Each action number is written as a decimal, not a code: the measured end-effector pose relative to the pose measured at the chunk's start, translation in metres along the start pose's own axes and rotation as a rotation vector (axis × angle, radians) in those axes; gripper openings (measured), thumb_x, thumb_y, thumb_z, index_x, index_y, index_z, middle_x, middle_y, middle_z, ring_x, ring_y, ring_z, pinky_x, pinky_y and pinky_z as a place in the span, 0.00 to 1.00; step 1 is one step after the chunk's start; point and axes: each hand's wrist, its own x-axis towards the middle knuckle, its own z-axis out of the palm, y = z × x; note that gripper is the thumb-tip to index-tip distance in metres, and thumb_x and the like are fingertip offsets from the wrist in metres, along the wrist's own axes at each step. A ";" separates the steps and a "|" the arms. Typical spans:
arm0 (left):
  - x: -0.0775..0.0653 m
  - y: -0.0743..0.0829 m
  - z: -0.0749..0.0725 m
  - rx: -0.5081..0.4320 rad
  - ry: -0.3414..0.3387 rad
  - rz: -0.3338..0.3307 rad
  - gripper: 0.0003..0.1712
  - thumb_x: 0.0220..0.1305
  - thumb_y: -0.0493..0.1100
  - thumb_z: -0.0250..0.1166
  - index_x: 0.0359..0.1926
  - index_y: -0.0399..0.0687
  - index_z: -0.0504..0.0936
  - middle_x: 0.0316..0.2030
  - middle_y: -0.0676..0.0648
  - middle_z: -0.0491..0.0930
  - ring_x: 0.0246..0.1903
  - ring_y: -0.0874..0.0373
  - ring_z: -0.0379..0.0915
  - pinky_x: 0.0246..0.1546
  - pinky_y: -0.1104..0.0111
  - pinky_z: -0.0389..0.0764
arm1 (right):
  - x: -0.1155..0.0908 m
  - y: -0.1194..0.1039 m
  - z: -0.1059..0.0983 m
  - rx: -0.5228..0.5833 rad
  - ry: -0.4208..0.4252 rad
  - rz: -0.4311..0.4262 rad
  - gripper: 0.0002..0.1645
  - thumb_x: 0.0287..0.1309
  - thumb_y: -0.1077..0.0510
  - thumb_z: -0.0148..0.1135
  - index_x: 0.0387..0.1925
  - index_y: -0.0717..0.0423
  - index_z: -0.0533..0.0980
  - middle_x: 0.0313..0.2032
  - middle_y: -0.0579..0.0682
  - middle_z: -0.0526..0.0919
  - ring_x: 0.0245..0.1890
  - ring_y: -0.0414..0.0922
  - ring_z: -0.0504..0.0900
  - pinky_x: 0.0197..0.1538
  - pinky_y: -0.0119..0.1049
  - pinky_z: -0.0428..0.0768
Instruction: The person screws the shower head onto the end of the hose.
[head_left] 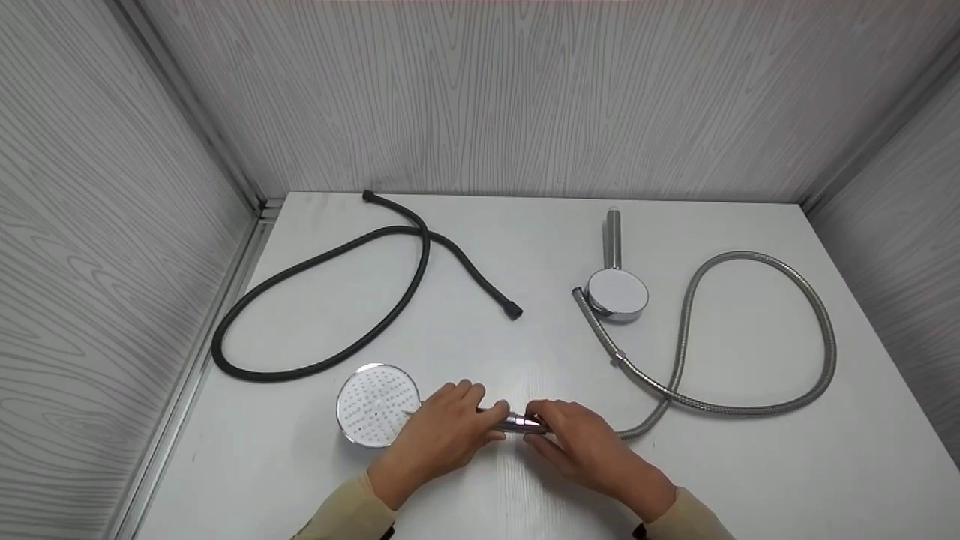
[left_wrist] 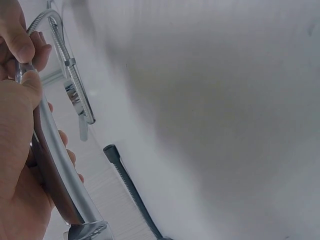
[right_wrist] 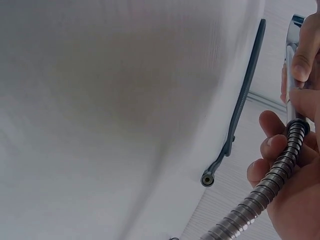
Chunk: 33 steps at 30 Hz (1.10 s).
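Gripping a chrome shower head (head_left: 377,405) by its handle (left_wrist: 61,165) over the near side of the desk (head_left: 465,345), a person's left hand (head_left: 450,421) meets the right hand (head_left: 589,442), whose fingers clasp the metal hose (right_wrist: 272,185) near its end. Held askew, the hose could seat crooked; smooth chrome could slip, or the loop twist and tug.

Grips at lower centre with curled bare left hand (head_left: 448,421) and curled bare right hand (head_left: 585,444), in beige cloth sleeves (head_left: 351,511) at bottom edge.
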 end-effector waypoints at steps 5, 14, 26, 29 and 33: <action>0.000 0.000 0.000 -0.001 -0.005 0.001 0.16 0.75 0.61 0.59 0.51 0.58 0.75 0.33 0.50 0.75 0.33 0.56 0.71 0.39 0.64 0.77 | 0.000 0.001 0.001 -0.006 0.005 -0.014 0.15 0.70 0.55 0.69 0.53 0.55 0.77 0.41 0.44 0.86 0.38 0.38 0.83 0.42 0.37 0.82; -0.001 0.001 -0.002 0.004 -0.026 -0.002 0.17 0.76 0.61 0.58 0.52 0.58 0.75 0.34 0.50 0.76 0.34 0.56 0.71 0.39 0.64 0.77 | 0.000 0.000 0.000 0.001 0.002 -0.019 0.15 0.71 0.52 0.68 0.53 0.53 0.78 0.41 0.42 0.86 0.37 0.36 0.82 0.42 0.36 0.83; -0.001 0.001 -0.003 0.020 -0.007 -0.005 0.17 0.75 0.62 0.58 0.52 0.58 0.75 0.33 0.51 0.75 0.34 0.55 0.72 0.41 0.64 0.76 | 0.002 -0.001 -0.001 0.007 0.019 0.001 0.23 0.64 0.55 0.75 0.56 0.55 0.75 0.39 0.44 0.88 0.36 0.36 0.85 0.42 0.37 0.84; -0.001 0.001 -0.002 0.018 -0.006 -0.004 0.17 0.75 0.62 0.58 0.52 0.58 0.75 0.33 0.51 0.75 0.34 0.56 0.71 0.40 0.64 0.76 | 0.003 -0.002 -0.001 0.008 0.008 0.014 0.23 0.63 0.57 0.75 0.54 0.55 0.74 0.37 0.43 0.88 0.34 0.36 0.84 0.41 0.36 0.83; -0.001 0.001 -0.002 0.018 0.004 0.000 0.17 0.75 0.62 0.57 0.51 0.58 0.75 0.32 0.51 0.74 0.33 0.56 0.70 0.39 0.64 0.76 | 0.004 -0.002 -0.001 -0.001 0.009 0.017 0.21 0.62 0.58 0.76 0.51 0.53 0.75 0.36 0.43 0.87 0.34 0.35 0.83 0.39 0.35 0.83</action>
